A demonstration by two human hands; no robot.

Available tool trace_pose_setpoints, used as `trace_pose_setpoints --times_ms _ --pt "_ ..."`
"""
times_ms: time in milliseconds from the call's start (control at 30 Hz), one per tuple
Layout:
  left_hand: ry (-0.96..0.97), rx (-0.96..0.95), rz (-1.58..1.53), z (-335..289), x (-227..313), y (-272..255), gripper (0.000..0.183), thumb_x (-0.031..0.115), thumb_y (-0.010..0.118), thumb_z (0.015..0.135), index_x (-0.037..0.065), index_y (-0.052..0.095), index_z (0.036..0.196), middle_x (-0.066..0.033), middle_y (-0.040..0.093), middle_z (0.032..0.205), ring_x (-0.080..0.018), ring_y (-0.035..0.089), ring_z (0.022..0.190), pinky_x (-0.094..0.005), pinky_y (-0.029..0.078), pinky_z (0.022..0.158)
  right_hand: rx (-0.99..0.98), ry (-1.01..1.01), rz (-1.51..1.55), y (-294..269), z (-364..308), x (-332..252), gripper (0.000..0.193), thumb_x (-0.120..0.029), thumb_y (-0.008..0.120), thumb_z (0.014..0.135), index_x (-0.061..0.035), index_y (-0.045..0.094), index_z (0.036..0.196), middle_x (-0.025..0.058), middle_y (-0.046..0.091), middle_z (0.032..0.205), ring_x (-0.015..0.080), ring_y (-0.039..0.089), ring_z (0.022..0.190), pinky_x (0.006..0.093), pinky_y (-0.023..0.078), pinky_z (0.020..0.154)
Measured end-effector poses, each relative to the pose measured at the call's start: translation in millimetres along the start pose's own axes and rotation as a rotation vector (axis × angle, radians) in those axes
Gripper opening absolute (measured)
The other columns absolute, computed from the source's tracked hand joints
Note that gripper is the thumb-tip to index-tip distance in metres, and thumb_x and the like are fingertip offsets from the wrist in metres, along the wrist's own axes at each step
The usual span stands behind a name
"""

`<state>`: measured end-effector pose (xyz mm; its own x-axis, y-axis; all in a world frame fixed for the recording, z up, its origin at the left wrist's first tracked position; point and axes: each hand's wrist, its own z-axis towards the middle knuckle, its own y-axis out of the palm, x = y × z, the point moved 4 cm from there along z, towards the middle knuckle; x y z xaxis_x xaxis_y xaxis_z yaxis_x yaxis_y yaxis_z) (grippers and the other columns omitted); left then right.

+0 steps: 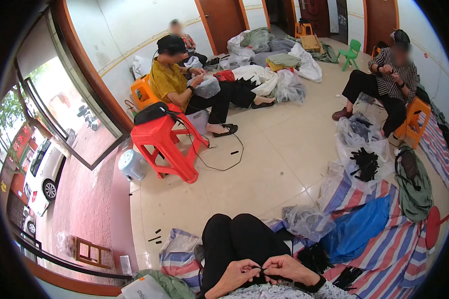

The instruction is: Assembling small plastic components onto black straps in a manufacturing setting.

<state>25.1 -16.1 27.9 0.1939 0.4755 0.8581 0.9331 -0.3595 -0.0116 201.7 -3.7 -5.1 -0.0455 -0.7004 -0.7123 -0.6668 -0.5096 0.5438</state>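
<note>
"What is surrounding the work?"

"A red, white and blue striped plastic sheet [384,264] is spreading around the black-trousered lap [239,239]. A crumpled blue plastic bag [359,229] is lying right of the lap; slim black strips [314,256] are lying between the two."

"The hands?"

"Over the lap's near end, the left hand [237,275] and the right hand [290,269] are pinching one small black piece [261,270] between their fingertips; its exact form is escaping view."

"Method?"

"I am advising a close pinch, even pressure."
</note>
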Motion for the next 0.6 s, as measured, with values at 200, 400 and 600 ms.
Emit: trace_pose_setpoints --times_ms 200,400,600 --pt "-0.008 0.028 -0.011 -0.1 -15.2 1.6 0.022 0.016 0.066 0.090 -0.004 0.064 0.100 -0.0034 0.066 0.077 -0.0053 0.056 0.063 -0.0195 0.047 0.057 0.010 -0.032 -0.063 6.8 1.1 0.5 0.016 -0.014 0.058 0.095 -0.0010 0.059 0.105 0.0031 0.066 0.077 0.0058 0.058 0.059 0.0182 0.043 0.048" --pt "0.143 0.057 0.223 -5.0 -36.3 4.8 0.026 0.018 0.071 0.084 -0.002 0.064 0.099 -0.0066 0.067 0.075 -0.0085 0.060 0.065 -0.0241 0.050 0.060 0.055 -0.030 -0.090 4.5 4.5 4.4 0.018 -0.015 0.058 0.095 0.0009 0.059 0.104 0.0048 0.067 0.077 0.0071 0.060 0.060 0.0190 0.044 0.047" --pt "0.052 0.079 0.480 -13.5 -38.9 -6.9 0.026 0.014 0.073 0.079 0.000 0.064 0.098 -0.0135 0.067 0.082 -0.0188 0.067 0.072 -0.0299 0.053 0.066 0.090 -0.049 -0.049 5.0 1.8 0.3 0.018 -0.014 0.058 0.095 0.0021 0.058 0.102 0.0063 0.068 0.077 0.0085 0.062 0.058 0.0197 0.044 0.047"
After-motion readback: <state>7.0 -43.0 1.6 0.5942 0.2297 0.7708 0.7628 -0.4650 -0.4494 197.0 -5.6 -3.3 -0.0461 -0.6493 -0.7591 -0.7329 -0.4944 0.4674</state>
